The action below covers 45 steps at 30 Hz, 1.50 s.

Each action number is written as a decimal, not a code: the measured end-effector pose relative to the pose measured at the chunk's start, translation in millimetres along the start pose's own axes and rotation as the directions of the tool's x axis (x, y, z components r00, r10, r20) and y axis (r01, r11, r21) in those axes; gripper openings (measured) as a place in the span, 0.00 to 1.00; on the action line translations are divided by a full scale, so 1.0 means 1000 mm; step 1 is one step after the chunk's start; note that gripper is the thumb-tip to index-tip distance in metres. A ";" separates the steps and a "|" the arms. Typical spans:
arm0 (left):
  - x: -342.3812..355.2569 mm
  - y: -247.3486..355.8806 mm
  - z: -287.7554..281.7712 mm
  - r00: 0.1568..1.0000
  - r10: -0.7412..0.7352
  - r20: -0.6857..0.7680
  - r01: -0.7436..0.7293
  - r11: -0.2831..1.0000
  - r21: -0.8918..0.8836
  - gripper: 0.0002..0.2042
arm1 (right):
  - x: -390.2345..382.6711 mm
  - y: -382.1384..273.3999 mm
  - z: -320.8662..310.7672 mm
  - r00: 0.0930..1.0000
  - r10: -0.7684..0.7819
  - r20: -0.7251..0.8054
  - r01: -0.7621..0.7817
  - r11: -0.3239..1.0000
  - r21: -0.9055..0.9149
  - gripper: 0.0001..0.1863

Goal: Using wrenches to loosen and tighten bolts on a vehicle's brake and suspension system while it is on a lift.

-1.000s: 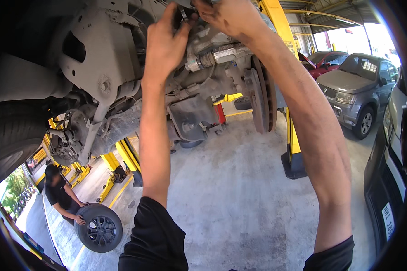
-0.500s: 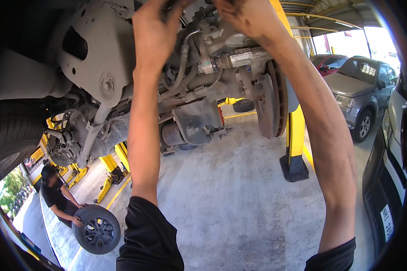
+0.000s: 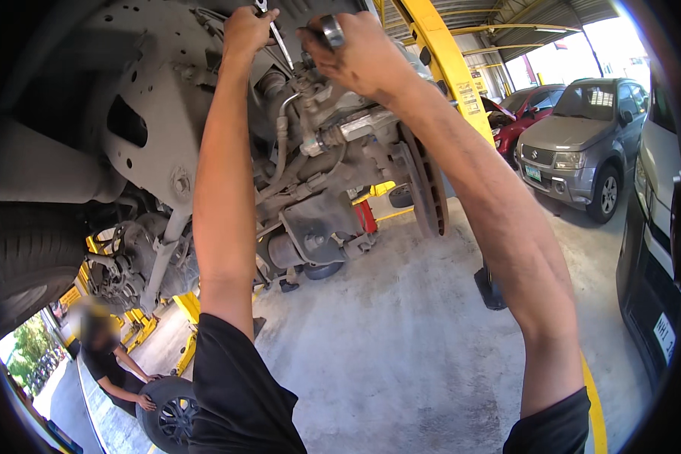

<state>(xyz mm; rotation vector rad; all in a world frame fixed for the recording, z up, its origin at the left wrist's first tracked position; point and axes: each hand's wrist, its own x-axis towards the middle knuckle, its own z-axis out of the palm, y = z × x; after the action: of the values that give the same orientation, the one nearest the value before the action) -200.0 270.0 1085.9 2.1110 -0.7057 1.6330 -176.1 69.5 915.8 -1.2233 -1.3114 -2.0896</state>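
Both my arms reach up to the underside of a raised vehicle. My left hand [image 3: 246,32] is closed around a shiny wrench [image 3: 281,47], whose lower end meets the steering and suspension parts [image 3: 310,89]. Close by on the right, my right hand [image 3: 365,59] is a darkly smudged fist around a tool with a round, shiny metal end [image 3: 331,32]. The rest of that tool is hidden by the fingers. Below my right wrist are a silvery cylindrical part [image 3: 367,123] and a bent hose [image 3: 281,140]. A brake disc [image 3: 424,181] hangs right of them.
A yellow lift post [image 3: 450,64] stands beyond my right forearm. Parked at the right are a grey car [image 3: 575,140], a red car [image 3: 518,113] and a light-coloured vehicle [image 3: 651,265]. At lower left a co-worker [image 3: 106,371] holds a wheel [image 3: 170,412] upright on the concrete floor [image 3: 401,340].
The view has tilted up and shifted, bringing both hands, the wrench and the round metal tool end into clearer sight. The co-worker and the wheel appear lower and further right.
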 end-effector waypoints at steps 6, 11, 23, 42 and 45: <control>0.021 0.016 -0.005 0.994 0.106 0.010 -0.105 0.960 0.260 0.21 | 0.002 -0.005 -0.001 0.998 -0.018 -0.065 0.015 0.999 -0.053 0.18; 0.021 0.013 -0.002 1.000 0.001 -0.012 0.002 0.983 0.184 0.18 | 0.004 -0.011 -0.009 0.998 0.004 -0.070 -0.010 0.996 -0.084 0.15; 0.026 0.003 0.013 0.963 0.135 -0.232 0.021 0.825 0.565 0.16 | 0.000 -0.012 -0.015 0.989 0.145 0.024 -0.147 0.986 0.080 0.21; 0.004 0.056 0.028 0.963 -0.267 -0.048 0.266 0.895 0.359 0.07 | -0.001 -0.025 -0.018 0.969 0.239 -0.059 -0.223 0.954 0.201 0.10; 0.009 0.052 0.037 0.980 -0.158 -0.122 0.199 0.847 0.493 0.06 | 0.000 -0.023 -0.016 0.969 0.240 -0.065 -0.225 0.957 0.180 0.13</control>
<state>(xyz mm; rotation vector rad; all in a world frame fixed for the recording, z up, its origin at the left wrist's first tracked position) -200.8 205.9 1084.8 2.3489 -0.0385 1.9322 -199.6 66.5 901.1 -1.1400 -1.2163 -1.8043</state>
